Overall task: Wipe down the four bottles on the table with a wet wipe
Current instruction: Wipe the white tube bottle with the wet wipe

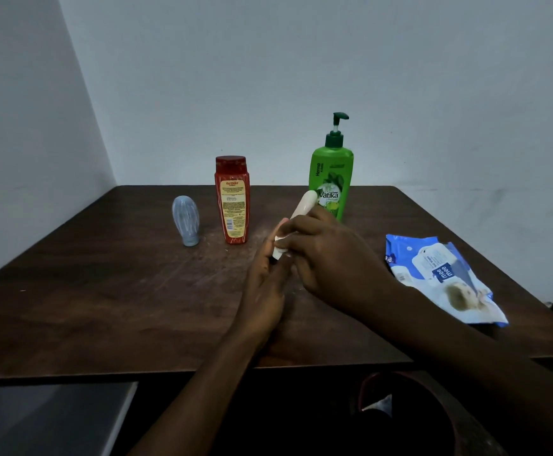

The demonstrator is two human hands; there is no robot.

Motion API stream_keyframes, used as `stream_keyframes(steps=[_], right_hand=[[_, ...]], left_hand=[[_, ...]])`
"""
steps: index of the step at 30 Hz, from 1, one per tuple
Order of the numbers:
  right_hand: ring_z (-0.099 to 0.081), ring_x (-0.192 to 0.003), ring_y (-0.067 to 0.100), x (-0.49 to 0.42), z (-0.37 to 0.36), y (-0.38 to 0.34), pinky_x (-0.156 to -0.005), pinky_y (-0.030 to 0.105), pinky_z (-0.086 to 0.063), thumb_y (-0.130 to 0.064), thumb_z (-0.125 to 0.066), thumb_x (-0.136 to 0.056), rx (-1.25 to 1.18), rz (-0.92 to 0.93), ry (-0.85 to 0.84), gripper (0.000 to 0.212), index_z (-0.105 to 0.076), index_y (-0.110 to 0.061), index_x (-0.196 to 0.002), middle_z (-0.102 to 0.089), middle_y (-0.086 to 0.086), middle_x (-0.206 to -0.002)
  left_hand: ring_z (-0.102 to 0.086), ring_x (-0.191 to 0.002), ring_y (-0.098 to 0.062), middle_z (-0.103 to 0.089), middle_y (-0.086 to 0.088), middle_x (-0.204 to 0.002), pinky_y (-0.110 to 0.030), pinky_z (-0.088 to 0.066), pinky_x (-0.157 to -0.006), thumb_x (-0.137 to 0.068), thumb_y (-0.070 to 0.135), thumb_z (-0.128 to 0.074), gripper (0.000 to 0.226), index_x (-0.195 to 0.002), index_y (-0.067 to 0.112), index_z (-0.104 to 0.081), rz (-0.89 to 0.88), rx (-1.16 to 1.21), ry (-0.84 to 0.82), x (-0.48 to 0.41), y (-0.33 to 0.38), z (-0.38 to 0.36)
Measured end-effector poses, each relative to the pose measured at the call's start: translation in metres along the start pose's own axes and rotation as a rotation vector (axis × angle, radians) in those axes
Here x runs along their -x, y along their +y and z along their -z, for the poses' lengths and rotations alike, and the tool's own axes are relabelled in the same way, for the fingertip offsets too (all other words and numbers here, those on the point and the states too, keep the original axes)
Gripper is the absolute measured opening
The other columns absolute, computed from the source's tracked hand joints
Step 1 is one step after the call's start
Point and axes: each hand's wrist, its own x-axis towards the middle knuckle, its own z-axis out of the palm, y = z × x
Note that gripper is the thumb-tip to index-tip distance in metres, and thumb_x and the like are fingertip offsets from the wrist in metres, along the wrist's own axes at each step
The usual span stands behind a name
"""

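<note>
A slim cream bottle (305, 203) is tilted above the middle of the dark wooden table (104, 291). My left hand (265, 284) holds its lower end from below. My right hand (331, 255) is wrapped round its middle, with a bit of white wet wipe (281, 239) showing under the fingers. Behind stand a green pump bottle (331, 172) and a red bottle (232, 199). A small grey-blue bottle (186, 220) stands upside down on its cap at the left.
A blue and white pack of wet wipes (446, 274) lies on the table's right side. Walls close the back and left. A round dark bin (400, 383) with a white scrap inside sits below the table's front edge.
</note>
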Motion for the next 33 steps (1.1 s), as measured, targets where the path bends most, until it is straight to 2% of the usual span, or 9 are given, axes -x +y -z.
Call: stream_keyframes(steps=[6, 13, 17, 20, 23, 25, 27, 30, 33], right_hand=[[-0.063, -0.098, 0.024, 0.009, 0.0, 0.003, -0.076, 0.034, -0.058, -0.003, -0.08, -0.075, -0.032, -0.03, 0.06, 0.026, -0.078, -0.011, -0.1, -0.073, 0.003, -0.105], [-0.064, -0.097, 0.027, 0.006, 0.002, 0.015, -0.076, 0.042, -0.058, -0.012, -0.056, -0.087, -0.134, -0.088, 0.154, 0.025, -0.077, -0.009, -0.1, -0.072, 0.002, -0.107], [-0.064, -0.096, 0.031, -0.002, 0.009, 0.026, -0.082, 0.045, -0.055, -0.002, -0.059, -0.086, -0.142, -0.092, 0.219, 0.022, -0.076, -0.006, -0.1, -0.073, 0.007, -0.106], [-0.062, -0.094, 0.029, -0.009, 0.016, 0.032, -0.085, 0.032, -0.05, 0.001, -0.062, -0.084, -0.16, -0.143, 0.251, 0.023, -0.077, -0.008, -0.099, -0.075, 0.005, -0.101], [-0.063, -0.095, 0.012, -0.014, 0.028, 0.039, -0.083, 0.007, -0.041, 0.0, -0.061, -0.085, -0.271, -0.231, 0.202, 0.026, -0.078, -0.013, -0.097, -0.076, -0.004, -0.098], [-0.063, -0.093, -0.005, -0.019, 0.035, 0.044, -0.081, 0.001, -0.039, 0.0, -0.062, -0.087, -0.36, -0.297, 0.132, 0.027, -0.08, -0.017, -0.098, -0.075, -0.013, -0.097], [-0.062, -0.089, -0.015, -0.024, 0.039, 0.049, -0.079, 0.0, -0.04, -0.003, -0.063, -0.089, -0.39, -0.345, 0.048, 0.027, -0.08, -0.021, -0.098, -0.072, -0.02, -0.093], [-0.064, -0.093, -0.01, -0.033, 0.042, 0.061, -0.077, 0.003, -0.041, -0.01, -0.064, -0.09, -0.403, -0.401, -0.074, 0.026, -0.079, -0.03, -0.098, -0.072, -0.023, -0.093], [-0.067, -0.1, 0.003, -0.038, 0.042, 0.073, -0.088, 0.023, -0.049, -0.011, -0.064, -0.091, -0.614, -0.512, -0.181, 0.024, -0.08, -0.03, -0.095, -0.076, -0.018, -0.094]], left_hand=[[-0.054, -0.129, 0.001, -0.053, 0.012, -0.146, -0.022, -0.05, -0.1, -0.102, 0.012, -0.055, 0.054, -0.149, 0.034, -0.043, -0.091, -0.115, 0.05, 0.0, -0.003, 0.004], [-0.061, -0.116, 0.0, -0.059, 0.014, -0.129, -0.018, -0.052, -0.092, -0.097, 0.015, -0.063, 0.053, -0.147, 0.027, -0.048, -0.105, -0.164, 0.107, -0.001, -0.004, 0.003], [-0.063, -0.108, 0.0, -0.061, 0.018, -0.118, -0.018, -0.053, -0.087, -0.096, 0.016, -0.066, 0.054, -0.146, 0.028, -0.049, -0.097, -0.186, 0.138, -0.001, -0.004, 0.002], [-0.061, -0.106, 0.003, -0.059, 0.015, -0.117, -0.017, -0.053, -0.085, -0.096, 0.015, -0.065, 0.055, -0.146, 0.032, -0.047, -0.109, -0.204, 0.136, 0.001, -0.002, 0.001], [-0.06, -0.105, 0.003, -0.057, 0.012, -0.117, -0.016, -0.053, -0.084, -0.096, 0.014, -0.065, 0.056, -0.147, 0.029, -0.047, -0.117, -0.221, 0.132, 0.002, -0.002, 0.002], [-0.059, -0.105, 0.004, -0.056, 0.01, -0.118, -0.014, -0.051, -0.083, -0.096, 0.014, -0.065, 0.056, -0.147, 0.027, -0.048, -0.119, -0.229, 0.133, 0.001, -0.002, 0.002], [-0.058, -0.107, 0.004, -0.055, 0.008, -0.119, -0.014, -0.051, -0.084, -0.096, 0.013, -0.065, 0.056, -0.148, 0.026, -0.048, -0.127, -0.249, 0.125, 0.001, -0.003, 0.003], [-0.057, -0.113, -0.002, -0.052, 0.01, -0.123, -0.026, -0.055, -0.093, -0.096, 0.014, -0.065, 0.056, -0.147, 0.03, -0.049, -0.123, -0.253, 0.103, 0.001, -0.004, 0.003], [-0.057, -0.117, -0.003, -0.053, 0.014, -0.126, -0.035, -0.055, -0.097, -0.095, 0.013, -0.066, 0.057, -0.147, 0.03, -0.05, -0.124, -0.25, 0.087, 0.001, -0.004, 0.002]])
